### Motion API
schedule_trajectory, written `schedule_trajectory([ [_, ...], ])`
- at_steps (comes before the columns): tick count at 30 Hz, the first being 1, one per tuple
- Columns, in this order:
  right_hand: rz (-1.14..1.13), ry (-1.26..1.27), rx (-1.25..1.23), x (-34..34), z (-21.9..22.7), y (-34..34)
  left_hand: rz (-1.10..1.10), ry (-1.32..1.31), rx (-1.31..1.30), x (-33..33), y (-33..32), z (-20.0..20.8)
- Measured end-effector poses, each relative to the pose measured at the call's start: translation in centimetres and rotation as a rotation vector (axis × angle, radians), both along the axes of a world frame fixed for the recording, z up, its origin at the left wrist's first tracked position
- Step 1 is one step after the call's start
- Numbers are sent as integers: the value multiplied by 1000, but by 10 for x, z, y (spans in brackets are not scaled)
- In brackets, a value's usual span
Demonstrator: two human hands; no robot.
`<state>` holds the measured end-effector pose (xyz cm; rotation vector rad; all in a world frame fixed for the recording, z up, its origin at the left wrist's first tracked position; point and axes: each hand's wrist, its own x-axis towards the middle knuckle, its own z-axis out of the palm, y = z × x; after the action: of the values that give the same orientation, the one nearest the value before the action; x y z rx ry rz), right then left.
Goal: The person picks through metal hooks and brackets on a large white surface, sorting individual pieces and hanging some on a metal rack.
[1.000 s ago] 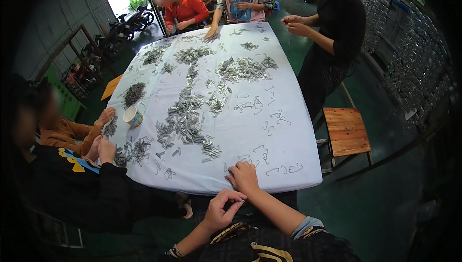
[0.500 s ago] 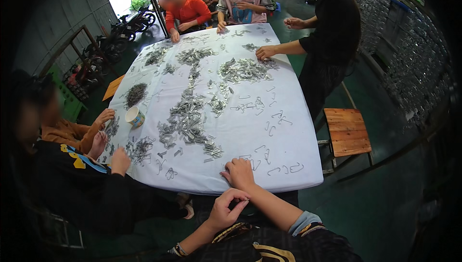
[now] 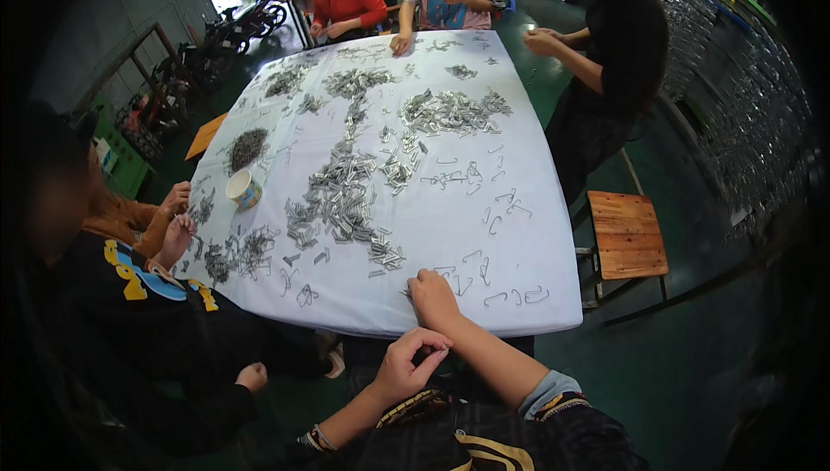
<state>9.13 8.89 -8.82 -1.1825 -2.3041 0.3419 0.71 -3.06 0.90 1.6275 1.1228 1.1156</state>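
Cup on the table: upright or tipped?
Upright: the cup stands on the white cloth, open rim facing up, patterned wall below.

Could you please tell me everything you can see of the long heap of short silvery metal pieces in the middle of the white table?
The long heap of short, silvery-grey, metal-looking pieces lies loose on the white cloth-covered table. The pieces overlap at many angles, some glinting. It is broadest along its middle; a narrow trail runs away to a farther grey heap, and its near tail slants toward the person's right hand, apart from it. No hand touches it. Finer shape is too small to tell.
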Motion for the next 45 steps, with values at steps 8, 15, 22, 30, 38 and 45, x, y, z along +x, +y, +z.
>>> schedule_trajectory([
  [8,3,20,-43,4,16,-6,-5,-19,10,3,-3,-3],
  [15,62,-36,19,7,11,4,9,-14,24,-1,-2,1],
  [22,-80,642,-625,22,41,3,52,-15,20,-6,-3,-1],
  [30,-38,1004,-936,60,98,-32,169,-74,-58,-2,8,3],
  [38,8,1267,-1190,81,96,-35,191,-116,11,2,17,6],
  [45,-113,1262,-1114,81,89,-41,191,-89,-32,8,15,2],
])
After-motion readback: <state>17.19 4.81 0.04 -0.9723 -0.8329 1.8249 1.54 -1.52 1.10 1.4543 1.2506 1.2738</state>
